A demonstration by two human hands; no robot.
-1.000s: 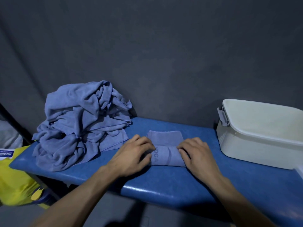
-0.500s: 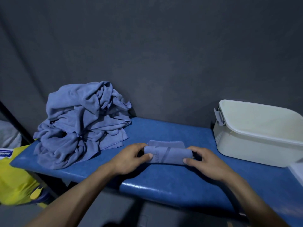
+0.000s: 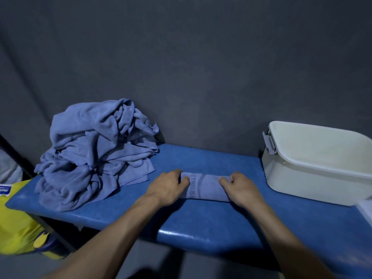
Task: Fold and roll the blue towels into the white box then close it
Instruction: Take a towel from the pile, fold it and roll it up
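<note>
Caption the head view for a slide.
Both hands, left and right, grip a rolled towel between towel pile and open box.

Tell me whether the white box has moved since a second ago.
No. The box sits at the same right end of the blue bench, against the wall; its small shifts in frame match the camera's motion.

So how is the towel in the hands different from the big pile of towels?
The rolled towel is one tight, smooth roll; the pile is many loose, crumpled towels. The roll lies low between both hands; the pile stands tall and untouched, left of it. Both are blue and lie on the bench.
</note>
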